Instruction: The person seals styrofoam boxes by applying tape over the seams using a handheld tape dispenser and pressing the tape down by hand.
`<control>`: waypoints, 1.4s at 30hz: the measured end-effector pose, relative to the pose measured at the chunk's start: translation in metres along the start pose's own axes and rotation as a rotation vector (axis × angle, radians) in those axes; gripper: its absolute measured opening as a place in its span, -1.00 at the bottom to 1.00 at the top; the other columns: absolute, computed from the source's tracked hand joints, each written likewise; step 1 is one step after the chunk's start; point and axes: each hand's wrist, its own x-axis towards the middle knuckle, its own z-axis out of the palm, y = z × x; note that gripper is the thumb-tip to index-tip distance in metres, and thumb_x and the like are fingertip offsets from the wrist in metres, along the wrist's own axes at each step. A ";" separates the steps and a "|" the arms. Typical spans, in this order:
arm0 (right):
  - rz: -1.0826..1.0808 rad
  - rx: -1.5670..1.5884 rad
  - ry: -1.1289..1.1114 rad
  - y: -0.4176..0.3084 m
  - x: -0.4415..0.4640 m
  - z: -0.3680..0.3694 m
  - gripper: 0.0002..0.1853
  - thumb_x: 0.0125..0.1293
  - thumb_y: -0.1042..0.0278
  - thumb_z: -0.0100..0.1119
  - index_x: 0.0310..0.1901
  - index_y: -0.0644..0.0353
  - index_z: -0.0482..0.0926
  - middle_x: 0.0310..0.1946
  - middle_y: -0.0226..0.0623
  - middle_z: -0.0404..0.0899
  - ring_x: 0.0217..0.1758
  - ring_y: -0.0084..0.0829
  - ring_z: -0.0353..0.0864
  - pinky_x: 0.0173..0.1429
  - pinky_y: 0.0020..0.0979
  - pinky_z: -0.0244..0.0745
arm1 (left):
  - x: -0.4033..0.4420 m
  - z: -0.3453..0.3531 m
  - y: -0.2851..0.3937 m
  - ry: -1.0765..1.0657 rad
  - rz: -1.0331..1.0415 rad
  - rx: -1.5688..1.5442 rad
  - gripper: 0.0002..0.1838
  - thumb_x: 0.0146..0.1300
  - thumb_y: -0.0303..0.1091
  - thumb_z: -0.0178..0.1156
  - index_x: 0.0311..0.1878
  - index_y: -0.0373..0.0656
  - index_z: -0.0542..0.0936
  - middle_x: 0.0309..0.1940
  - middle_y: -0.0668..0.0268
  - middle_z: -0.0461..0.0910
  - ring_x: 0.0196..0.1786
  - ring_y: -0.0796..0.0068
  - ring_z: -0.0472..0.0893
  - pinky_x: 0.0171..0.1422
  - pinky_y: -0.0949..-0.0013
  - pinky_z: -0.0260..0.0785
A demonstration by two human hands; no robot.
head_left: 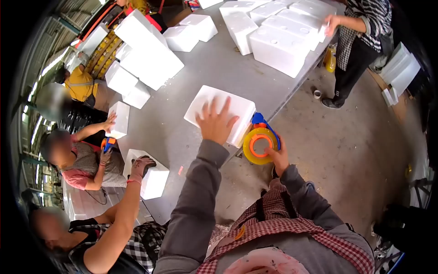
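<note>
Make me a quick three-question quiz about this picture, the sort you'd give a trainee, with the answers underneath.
1. Multiple choice: what is in the camera wearer's right hand?
A) a knife
B) a tape dispenser
C) a brush

2. True or false: the left hand is spread, palm down, over a white box.

3. Fill the gap: the tape roll in the right hand's tool is coloured ____.

Key:
1. B
2. True
3. Yellow
</note>
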 end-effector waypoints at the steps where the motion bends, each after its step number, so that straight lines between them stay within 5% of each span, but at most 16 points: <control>1: 0.001 -0.004 0.009 -0.004 -0.017 -0.002 -0.30 0.13 0.61 0.11 0.31 0.17 0.07 0.03 -0.29 0.40 -0.01 -0.41 0.44 0.08 -0.39 0.41 | 0.003 0.006 -0.001 0.131 0.167 0.058 -0.47 0.24 0.14 -0.03 0.28 0.32 0.31 0.35 0.18 0.15 0.38 0.02 0.12 0.29 -0.34 -0.10; 2: 0.020 0.081 0.045 0.001 -0.044 -0.008 -0.28 0.12 0.61 0.12 0.32 0.17 0.05 0.04 -0.28 0.40 0.02 -0.41 0.43 0.11 -0.38 0.39 | 0.001 0.011 -0.003 0.007 0.067 -0.165 -0.49 0.25 0.13 -0.05 0.28 0.37 0.30 0.40 0.25 0.06 0.46 0.06 -0.09 0.32 -0.40 -0.43; 5: 0.205 -0.057 -0.031 -0.005 -0.110 -0.019 -0.21 0.07 0.60 0.18 0.34 0.17 0.02 0.12 -0.25 0.35 0.15 -0.37 0.38 0.22 -0.36 0.31 | -0.001 0.005 0.003 0.009 0.059 -0.096 -0.48 0.26 0.10 -0.05 0.31 0.39 0.25 0.41 0.29 0.05 0.45 0.10 -0.02 0.32 -0.38 -0.30; 8: 0.308 -0.200 -0.403 -0.008 -0.087 0.017 -0.22 0.00 0.46 0.24 0.30 0.18 0.13 0.15 -0.10 0.35 0.19 -0.25 0.39 0.20 -0.31 0.33 | 0.002 0.002 0.009 0.014 0.040 -0.099 -0.48 0.27 0.09 -0.05 0.31 0.39 0.26 0.40 0.29 0.06 0.44 0.12 -0.01 0.34 -0.35 -0.31; 10: -0.115 -0.525 -0.604 0.020 -0.016 0.062 -0.30 -0.02 0.40 0.28 0.22 0.17 0.28 0.07 -0.01 0.41 0.10 -0.12 0.44 0.13 -0.27 0.37 | -0.003 0.002 0.009 0.023 0.023 -0.102 -0.48 0.27 0.07 -0.05 0.31 0.36 0.26 0.39 0.29 0.08 0.44 0.13 0.00 0.35 -0.32 -0.31; 12: -0.209 -0.687 -0.617 0.013 -0.013 0.066 -0.34 -0.04 0.37 0.29 0.18 0.17 0.33 0.03 0.00 0.43 0.06 -0.08 0.45 0.10 -0.25 0.38 | 0.000 -0.002 -0.007 -0.021 -0.046 -0.405 -0.47 0.30 -0.08 -0.02 0.33 0.11 0.25 0.36 0.24 0.14 0.43 0.19 0.04 0.43 -0.07 -0.24; 13: -0.306 -0.841 -0.590 0.000 -0.012 0.074 -0.37 -0.05 0.34 0.30 0.14 0.17 0.39 0.00 0.02 0.45 0.02 -0.03 0.45 0.06 -0.23 0.40 | -0.003 -0.002 -0.026 0.187 -0.052 -0.965 -0.49 0.32 -0.22 -0.02 0.30 -0.16 0.25 0.30 0.19 0.22 0.39 0.27 0.13 0.43 0.23 -0.10; 15: -0.308 -0.721 -0.481 -0.051 -0.022 0.046 -0.38 -0.11 0.41 0.32 0.10 0.17 0.41 -0.08 -0.04 0.47 -0.01 -0.07 0.46 0.03 -0.24 0.41 | -0.031 -0.043 -0.036 0.331 -0.428 -1.156 -0.67 0.37 -0.19 -0.05 0.05 -0.21 0.39 -0.03 0.32 0.41 0.07 0.45 0.39 0.19 0.41 0.20; 19: -0.477 -0.875 -0.430 -0.105 -0.019 0.022 -0.33 -0.21 0.49 0.33 0.09 0.13 0.40 -0.08 -0.01 0.41 -0.07 -0.03 0.47 -0.04 -0.20 0.45 | -0.066 -0.056 -0.015 -0.456 -0.850 -1.839 -0.52 0.35 0.16 -0.16 -0.09 -0.07 0.47 -0.19 0.41 0.49 -0.05 0.53 0.45 0.02 0.30 0.31; 24: -0.708 -0.984 -0.458 -0.118 0.005 0.035 -0.30 -0.25 0.52 0.35 0.09 0.11 0.40 -0.07 0.03 0.38 -0.10 -0.02 0.47 -0.10 -0.19 0.46 | -0.038 -0.069 -0.004 -0.504 -0.817 -2.316 -0.78 0.39 -0.17 -0.05 -0.18 -0.07 0.50 -0.29 0.48 0.51 -0.17 0.69 0.47 -0.06 0.54 0.28; 29: -0.668 -1.082 -0.480 -0.131 0.014 0.077 -0.31 -0.21 0.56 0.32 0.11 0.13 0.39 -0.03 0.04 0.36 -0.06 0.00 0.46 -0.08 -0.19 0.46 | 0.007 -0.035 -0.065 -0.267 -0.338 -1.764 -0.84 0.33 -0.34 0.02 -0.31 -0.16 0.53 -0.42 0.45 0.49 -0.27 0.67 0.44 -0.10 0.53 0.29; 31: -0.658 -1.218 -0.283 -0.136 0.020 0.097 -0.29 -0.29 0.50 0.40 0.07 0.07 0.46 -0.05 0.02 0.39 -0.09 0.00 0.47 -0.04 -0.22 0.46 | 0.053 -0.014 -0.115 0.034 -0.290 -1.609 -0.86 0.27 -0.44 0.01 -0.37 -0.21 0.53 -0.45 0.45 0.47 -0.32 0.62 0.43 -0.11 0.54 0.29; 33: -0.651 -1.272 -0.299 -0.148 0.025 0.111 -0.30 -0.23 0.58 0.30 0.12 0.15 0.40 -0.02 0.05 0.36 -0.06 -0.01 0.47 -0.04 -0.23 0.46 | 0.099 0.003 -0.168 0.043 -0.379 -1.339 -0.86 0.22 -0.38 0.06 -0.40 -0.22 0.51 -0.47 0.39 0.48 -0.35 0.57 0.45 -0.17 0.46 0.33; 36: -0.496 -1.451 -0.302 -0.147 0.027 0.115 -0.35 -0.21 0.56 0.23 0.09 0.06 0.45 -0.03 -0.02 0.39 -0.07 -0.03 0.48 -0.04 -0.21 0.47 | 0.083 0.202 -0.207 -0.518 -0.120 -0.819 -0.78 0.13 -0.23 0.16 -0.24 -0.15 0.51 -0.44 0.26 0.57 -0.32 0.37 0.55 -0.14 0.35 0.36; 39: -0.417 -1.473 -0.294 -0.151 0.030 0.116 -0.33 -0.20 0.55 0.23 0.10 0.05 0.44 -0.05 -0.03 0.39 -0.07 -0.03 0.49 -0.04 -0.20 0.47 | 0.080 0.170 -0.185 -0.446 -0.560 -0.757 -0.67 0.03 -0.17 0.22 -0.13 -0.04 0.49 -0.33 0.22 0.59 -0.26 0.26 0.57 -0.14 0.26 0.37; 42: -0.426 -1.527 -0.319 -0.160 0.035 0.125 -0.32 -0.19 0.51 0.25 0.12 0.02 0.42 -0.07 -0.05 0.38 -0.11 -0.03 0.50 -0.11 -0.23 0.50 | 0.083 0.116 -0.196 0.061 -0.381 -1.104 -0.61 0.23 -0.17 0.06 0.15 0.13 0.43 0.08 0.18 0.47 -0.07 0.17 0.54 0.07 0.18 0.36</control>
